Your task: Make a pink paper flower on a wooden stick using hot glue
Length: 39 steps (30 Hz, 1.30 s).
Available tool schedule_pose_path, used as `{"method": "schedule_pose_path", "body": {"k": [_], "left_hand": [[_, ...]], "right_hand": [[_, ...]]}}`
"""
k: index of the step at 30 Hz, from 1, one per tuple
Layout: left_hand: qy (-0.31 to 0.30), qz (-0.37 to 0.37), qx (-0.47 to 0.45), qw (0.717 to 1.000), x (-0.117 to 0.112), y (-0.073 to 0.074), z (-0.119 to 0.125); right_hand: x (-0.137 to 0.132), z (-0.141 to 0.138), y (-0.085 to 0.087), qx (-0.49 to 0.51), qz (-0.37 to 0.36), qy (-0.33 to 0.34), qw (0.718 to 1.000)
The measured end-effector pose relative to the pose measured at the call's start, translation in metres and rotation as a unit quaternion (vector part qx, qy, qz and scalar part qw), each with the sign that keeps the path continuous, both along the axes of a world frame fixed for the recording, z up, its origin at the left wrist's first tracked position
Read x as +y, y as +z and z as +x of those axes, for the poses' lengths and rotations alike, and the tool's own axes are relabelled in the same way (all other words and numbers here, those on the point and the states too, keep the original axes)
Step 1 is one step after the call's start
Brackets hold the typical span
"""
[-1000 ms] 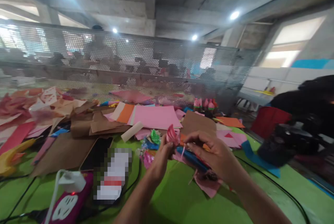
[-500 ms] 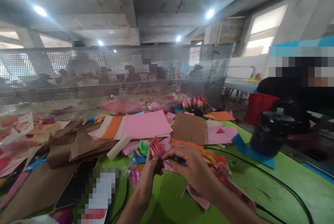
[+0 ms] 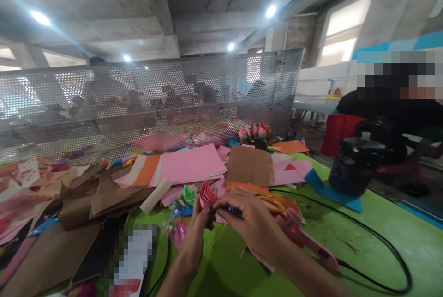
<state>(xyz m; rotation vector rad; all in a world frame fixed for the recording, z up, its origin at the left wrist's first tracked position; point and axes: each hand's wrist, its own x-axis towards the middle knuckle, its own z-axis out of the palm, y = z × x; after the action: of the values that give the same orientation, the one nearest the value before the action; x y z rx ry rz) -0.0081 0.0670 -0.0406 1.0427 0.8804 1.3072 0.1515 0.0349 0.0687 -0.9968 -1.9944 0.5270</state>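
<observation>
Over the green table, a small layered red-and-pink paper piece (image 3: 207, 194) rises from the fingers of my left hand (image 3: 195, 228), which are closed round its lower end. My right hand (image 3: 249, 221) meets it from the right, with thumb and forefinger pinched at the base of the piece. Whatever sits between those right fingertips is hidden or too small to name. Just behind the left hand lie green, blue and magenta scraps (image 3: 180, 232) in clear wrap. A pink glue gun (image 3: 311, 244) with a lit red light rests to the right of my right wrist.
Pink paper sheets (image 3: 192, 165) and brown card (image 3: 251, 165) lie behind the hands. Several pink-topped paper cones (image 3: 256, 130) stand near the perforated metal screen (image 3: 138, 103). A dark jug (image 3: 358, 165) is at right, near a seated person. A black cable (image 3: 377, 230) loops across the table.
The camera view has shifted slightly, moving the scene a little left and up. Both hands keep nearly the same grip on the paper piece.
</observation>
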Motion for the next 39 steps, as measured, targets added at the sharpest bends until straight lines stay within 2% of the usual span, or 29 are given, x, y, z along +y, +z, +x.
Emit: {"method": "schedule_pose_path", "body": {"k": [12,20,26,34,39], "left_hand": [[-0.008,0.065,0.024,0.998,-0.019,0.025,0.005],[-0.002,0.060,0.037,0.998,-0.029,0.041,0.008],[-0.018,0.054,0.060,0.997,-0.024,0.037,0.006],[-0.008,0.050,0.036,0.998,-0.016,0.031,0.004],[-0.006,0.055,0.078,0.995,-0.020,0.031,0.004]], "right_hand": [[-0.001,-0.002,-0.002,-0.002,-0.009,-0.008,1.000],[-0.003,-0.002,0.003,-0.020,-0.006,-0.003,1.000],[-0.003,0.000,0.002,-0.036,0.005,0.000,0.999],[-0.003,-0.003,0.000,-0.043,0.041,-0.017,0.998],[-0.001,-0.003,-0.004,-0.084,0.086,-0.029,0.992]]}}
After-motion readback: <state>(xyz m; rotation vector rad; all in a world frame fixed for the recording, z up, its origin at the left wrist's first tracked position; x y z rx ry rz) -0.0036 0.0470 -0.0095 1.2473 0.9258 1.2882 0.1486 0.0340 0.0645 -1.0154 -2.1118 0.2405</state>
